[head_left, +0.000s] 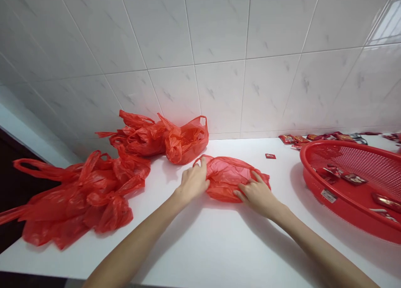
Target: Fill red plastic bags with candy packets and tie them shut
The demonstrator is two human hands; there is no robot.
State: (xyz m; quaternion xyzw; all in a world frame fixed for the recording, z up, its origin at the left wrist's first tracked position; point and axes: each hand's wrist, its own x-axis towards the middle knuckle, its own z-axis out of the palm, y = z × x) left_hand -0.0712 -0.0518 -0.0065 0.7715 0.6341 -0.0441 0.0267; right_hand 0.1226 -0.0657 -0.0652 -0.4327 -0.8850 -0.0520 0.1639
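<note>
A red plastic bag (227, 173) lies on the white table in front of me, its mouth spread wide. My left hand (192, 181) grips its left edge, the index finger reaching up along the rim and the thumb against the near side. On the right edge, my right hand (258, 198) holds the film with thumb and fingers, its index finger stretched out over the plastic. Parts of the fingers are hidden in the folds. Close behind my left hand stands another red plastic bag (188, 142), filled out and upright against the wall.
More crumpled red bags (84, 196) are heaped at the left. A red plastic basket (347, 213) with several small packets stands at the right. Behind it lie more red packets (297, 139). One small red packet (270, 156) lies alone near the tiled wall (219, 96).
</note>
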